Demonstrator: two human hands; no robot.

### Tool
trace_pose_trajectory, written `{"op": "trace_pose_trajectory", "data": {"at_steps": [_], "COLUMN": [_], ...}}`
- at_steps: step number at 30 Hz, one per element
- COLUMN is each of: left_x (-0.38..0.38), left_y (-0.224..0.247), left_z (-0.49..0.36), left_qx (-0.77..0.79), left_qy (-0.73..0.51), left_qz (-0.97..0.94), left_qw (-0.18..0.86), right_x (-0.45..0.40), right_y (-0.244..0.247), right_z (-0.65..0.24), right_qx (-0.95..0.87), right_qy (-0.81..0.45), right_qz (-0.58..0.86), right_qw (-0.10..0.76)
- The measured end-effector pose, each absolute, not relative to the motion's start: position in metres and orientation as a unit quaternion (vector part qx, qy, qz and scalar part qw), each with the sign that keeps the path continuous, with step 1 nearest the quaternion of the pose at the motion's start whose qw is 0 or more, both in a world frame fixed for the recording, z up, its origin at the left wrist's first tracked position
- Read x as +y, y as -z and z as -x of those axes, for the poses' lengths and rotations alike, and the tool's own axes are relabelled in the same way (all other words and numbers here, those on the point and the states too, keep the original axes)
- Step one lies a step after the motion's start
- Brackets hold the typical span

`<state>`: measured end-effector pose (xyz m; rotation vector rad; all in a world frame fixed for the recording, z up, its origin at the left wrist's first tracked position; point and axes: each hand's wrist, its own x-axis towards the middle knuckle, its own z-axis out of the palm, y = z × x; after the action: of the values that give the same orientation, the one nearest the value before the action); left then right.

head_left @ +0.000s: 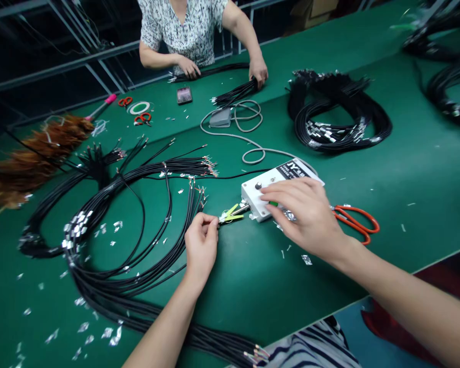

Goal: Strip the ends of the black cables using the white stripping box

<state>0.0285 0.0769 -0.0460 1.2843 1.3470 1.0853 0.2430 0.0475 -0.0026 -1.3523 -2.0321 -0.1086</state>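
Observation:
In the head view my left hand [202,243] is closed in a pinch on the end of a black cable, just left of a yellow-green forked clip [232,214]. The clip sits at the metal tip on the left side of a white control box [255,197]. Above the box hovers my right hand [306,214], its fingers stretched and apart, holding nothing visible. A black knob [258,185] and a partly covered green button [273,203] are by its fingertips. Orange-handled scissors [356,222] lie right of the box, partly behind my wrist.
Bundled black cables [111,204] with bare ends curve across the left. More coils [341,112] lie at right. A grey pedal [220,118] with its cord is behind the box. Foil scraps [115,336] litter the green table [253,286]. Opposite, a person [191,36] handles cables.

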Motion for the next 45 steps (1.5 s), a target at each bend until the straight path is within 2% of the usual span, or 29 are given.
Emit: {"op": "trace_pose_trajectory", "data": {"at_steps": [2, 11, 17, 20, 22, 26, 28, 36, 41, 45], "left_x": [0.077, 0.079, 0.064, 0.046, 0.035, 0.02, 0.016, 0.008, 0.004, 0.003], "left_y": [0.046, 0.048, 0.032, 0.015, 0.006, -0.005, -0.005, -0.005, -0.009, -0.011], "left_z": [-0.028, -0.022, -0.005, -0.002, -0.003, -0.005, -0.003, 0.018, 0.013, 0.008], "left_qx": [0.548, 0.565, 0.567, 0.546, 0.529, 0.506, 0.502, 0.532, 0.55, 0.542], "left_qy": [-0.445, -0.434, -0.425, -0.426, -0.422, -0.406, -0.407, -0.296, -0.363, -0.375], "left_qz": [-0.523, -0.524, -0.518, -0.506, -0.493, -0.486, -0.486, -0.606, -0.644, -0.685], "left_qw": [0.478, 0.467, 0.479, 0.514, 0.547, 0.586, 0.588, 0.512, 0.388, 0.309], "right_x": [0.032, 0.017, 0.016, 0.008, 0.005, 0.007, 0.009, 0.008, 0.003, 0.0], "right_y": [0.007, 0.032, 0.025, 0.017, 0.015, 0.02, 0.023, 0.024, 0.029, 0.021], "right_z": [-0.254, -0.258, -0.254, -0.231, -0.209, -0.169, -0.157, -0.152, -0.158, -0.163], "right_qx": [-0.738, -0.767, -0.754, -0.728, -0.698, -0.55, -0.482, -0.435, -0.416, -0.462], "right_qy": [0.055, 0.099, 0.078, -0.028, -0.185, -0.52, -0.601, -0.608, -0.629, -0.587], "right_qz": [0.547, 0.543, 0.542, 0.533, 0.519, 0.481, 0.446, 0.444, 0.462, 0.466], "right_qw": [0.391, 0.327, 0.363, 0.429, 0.457, 0.442, 0.455, 0.493, 0.467, 0.474]}}
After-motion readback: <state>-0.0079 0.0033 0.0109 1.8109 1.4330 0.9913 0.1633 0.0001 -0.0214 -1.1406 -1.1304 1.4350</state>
